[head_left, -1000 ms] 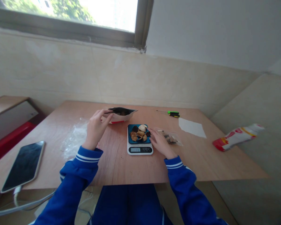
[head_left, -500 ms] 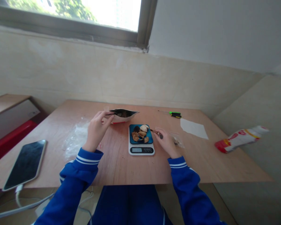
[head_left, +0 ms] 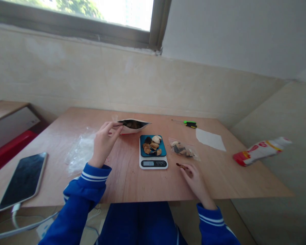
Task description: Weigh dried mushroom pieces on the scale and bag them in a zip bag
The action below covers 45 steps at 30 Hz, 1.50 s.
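My left hand [head_left: 105, 141] pinches the left edge of an open pouch [head_left: 132, 130] that has dark contents inside. Between the fingers of my right hand [head_left: 195, 178] is a small brown dried piece [head_left: 181, 166], held just over the table right of the scale. The white digital scale [head_left: 153, 165] has a blue platform, and several dried pieces [head_left: 153, 145] in brown, cream and black lie on it. Its display is lit, but I cannot read it surely. Beyond my right hand lies a clear zip bag [head_left: 184, 149] of similar dried pieces.
Crumpled clear plastic bags [head_left: 80, 151] lie on the left of the table. A phone [head_left: 22, 180] with a cable is at the left edge. Two screwdrivers [head_left: 190, 124], a white paper [head_left: 210, 139] and a red-and-white bottle [head_left: 261, 151] are to the right.
My right hand has moved away from the scale, right and toward me, with the dried piece in it. The zip bag is now uncovered. My left hand stays on the pouch.
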Motion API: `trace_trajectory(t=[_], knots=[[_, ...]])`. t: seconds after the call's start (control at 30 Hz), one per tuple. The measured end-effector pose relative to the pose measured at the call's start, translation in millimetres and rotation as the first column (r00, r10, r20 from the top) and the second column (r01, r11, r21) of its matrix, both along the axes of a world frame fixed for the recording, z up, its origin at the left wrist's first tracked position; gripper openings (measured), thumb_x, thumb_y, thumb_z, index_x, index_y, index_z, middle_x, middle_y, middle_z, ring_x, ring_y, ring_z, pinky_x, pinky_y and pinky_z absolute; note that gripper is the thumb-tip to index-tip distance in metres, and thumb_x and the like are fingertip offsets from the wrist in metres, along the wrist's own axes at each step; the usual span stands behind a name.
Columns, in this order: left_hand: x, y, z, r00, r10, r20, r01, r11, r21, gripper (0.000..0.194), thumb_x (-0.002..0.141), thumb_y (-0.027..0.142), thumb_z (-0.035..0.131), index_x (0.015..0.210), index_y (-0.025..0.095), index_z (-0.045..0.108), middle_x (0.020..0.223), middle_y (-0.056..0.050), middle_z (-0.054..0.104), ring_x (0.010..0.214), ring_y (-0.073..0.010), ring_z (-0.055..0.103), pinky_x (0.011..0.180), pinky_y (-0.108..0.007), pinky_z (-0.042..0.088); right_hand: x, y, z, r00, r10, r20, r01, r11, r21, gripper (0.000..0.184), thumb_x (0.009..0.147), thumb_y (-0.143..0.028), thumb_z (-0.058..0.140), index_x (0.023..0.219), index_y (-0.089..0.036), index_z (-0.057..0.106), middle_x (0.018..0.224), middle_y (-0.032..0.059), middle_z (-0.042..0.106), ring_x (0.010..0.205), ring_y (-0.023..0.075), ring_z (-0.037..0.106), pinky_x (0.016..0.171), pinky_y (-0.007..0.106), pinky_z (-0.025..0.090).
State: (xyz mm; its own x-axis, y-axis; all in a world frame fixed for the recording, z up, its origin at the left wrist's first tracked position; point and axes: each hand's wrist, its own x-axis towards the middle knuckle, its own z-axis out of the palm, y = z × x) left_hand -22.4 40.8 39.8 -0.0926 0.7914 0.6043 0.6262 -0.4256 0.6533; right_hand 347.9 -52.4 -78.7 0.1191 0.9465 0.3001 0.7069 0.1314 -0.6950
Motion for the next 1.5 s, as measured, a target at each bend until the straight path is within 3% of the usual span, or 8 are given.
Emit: trace_trajectory(t=[0.63, 0.73, 0.9, 1.0, 1.1, 1.33, 1.4, 1.5], knots=[[2, -4, 0.6, 1.0, 0.001, 0.009, -0.001, 1.0, -0.011, 0.022, 0.089, 0.038, 0.055, 0.1, 0.022, 0.067, 0.101, -0.004, 0.066, 0.097, -0.0186, 0.063, 0.071, -0.027, 0.053, 3, -7, 1.1, 0.998, 0.04, 0.04, -0.041, 0.999, 0.034, 0.03, 0.088, -0.044, 0.055, 0.094, -0.02, 0.071, 0.097, 0.0107, 0.069, 0.093, 0.0255, 0.066, 0.085, 0.044, 0.053], [3, -4, 0.3, 1.0, -0.013, 0.003, 0.013, 1.0, -0.008, 0.022, 0.09, 0.037, 0.055, 0.1, 0.022, 0.067, 0.101, -0.004, 0.066, 0.095, -0.0185, 0.063, 0.072, -0.028, 0.054, -13, 3, 25.9, 0.996, 0.09, 0.005, -0.09, 0.992, 0.084, 0.027, 0.089, -0.041, 0.055, 0.095, -0.02, 0.071, 0.098, 0.01, 0.07, 0.095, 0.0253, 0.065, 0.083, 0.043, 0.053], [8, -7, -0.1, 0.999, -0.037, -0.009, 0.036, 0.999, -0.036, 0.023, 0.091, 0.036, 0.054, 0.104, 0.023, 0.066, 0.108, -0.004, 0.065, 0.097, -0.0185, 0.062, 0.074, -0.03, 0.054, -74, 47, 109.6, 0.956, 0.295, 0.014, -0.289, 0.927, 0.238, 0.018, 0.091, -0.032, 0.057, 0.101, -0.022, 0.068, 0.102, 0.0075, 0.069, 0.099, 0.0226, 0.063, 0.084, 0.038, 0.053], [9, -8, -0.4, 0.998, -0.058, -0.004, 0.058, 0.998, -0.029, 0.024, 0.091, 0.035, 0.053, 0.108, 0.024, 0.065, 0.11, -0.004, 0.065, 0.096, -0.0181, 0.063, 0.074, -0.03, 0.054, -121, 80, 153.9, 0.9, 0.405, 0.165, -0.437, 0.84, 0.323, 0.018, 0.092, -0.026, 0.055, 0.106, -0.022, 0.066, 0.105, 0.0059, 0.068, 0.103, 0.0221, 0.06, 0.092, 0.039, 0.049], [7, -6, 1.7, 0.998, -0.061, 0.001, 0.061, 0.998, -0.03, 0.025, 0.09, 0.034, 0.054, 0.111, 0.023, 0.064, 0.112, -0.005, 0.064, 0.096, -0.0182, 0.063, 0.073, -0.03, 0.054, -154, 103, 173.3, 0.857, 0.399, 0.325, -0.5, 0.798, 0.337, 0.027, 0.091, -0.026, 0.057, 0.117, -0.021, 0.062, 0.114, 0.0085, 0.064, 0.111, 0.0252, 0.056, 0.099, 0.044, 0.044], [-1, 25, 17.4, 0.998, -0.053, -0.044, 0.053, 0.999, 0.0, 0.025, 0.09, 0.034, 0.056, 0.108, 0.02, 0.066, 0.112, -0.007, 0.064, 0.088, -0.0187, 0.064, 0.083, -0.037, 0.053, -133, 92, 148.0, 0.944, 0.268, 0.192, -0.322, 0.874, 0.364, 0.031, 0.094, -0.03, 0.049, 0.123, -0.024, 0.057, 0.122, 0.0099, 0.057, 0.12, 0.0251, 0.051, 0.107, 0.045, 0.038], [-2, 40, 20.7, 0.999, -0.005, -0.041, 0.006, 1.0, 0.031, 0.024, 0.089, 0.033, 0.057, 0.106, 0.019, 0.067, 0.12, -0.011, 0.058, 0.109, -0.0244, 0.06, 0.094, -0.042, 0.049, -116, 79, 134.2, 0.954, 0.262, 0.143, -0.294, 0.906, 0.303, 0.03, 0.094, -0.032, 0.048, 0.12, -0.024, 0.059, 0.121, 0.0099, 0.058, 0.12, 0.0249, 0.051, 0.106, 0.045, 0.039], [-4, 62, 21.9, 0.999, 0.033, -0.021, -0.032, 0.998, 0.045, 0.033, 0.088, 0.03, 0.058, 0.119, 0.02, 0.062, 0.134, -0.014, 0.046, 0.142, -0.0319, 0.026, 0.112, -0.051, 0.031, -96, 57, 112.8, 0.968, 0.244, 0.065, -0.252, 0.941, 0.224, 0.028, 0.094, -0.035, 0.047, 0.115, -0.025, 0.062, 0.118, 0.0097, 0.06, 0.117, 0.0242, 0.054, 0.103, 0.044, 0.041]])
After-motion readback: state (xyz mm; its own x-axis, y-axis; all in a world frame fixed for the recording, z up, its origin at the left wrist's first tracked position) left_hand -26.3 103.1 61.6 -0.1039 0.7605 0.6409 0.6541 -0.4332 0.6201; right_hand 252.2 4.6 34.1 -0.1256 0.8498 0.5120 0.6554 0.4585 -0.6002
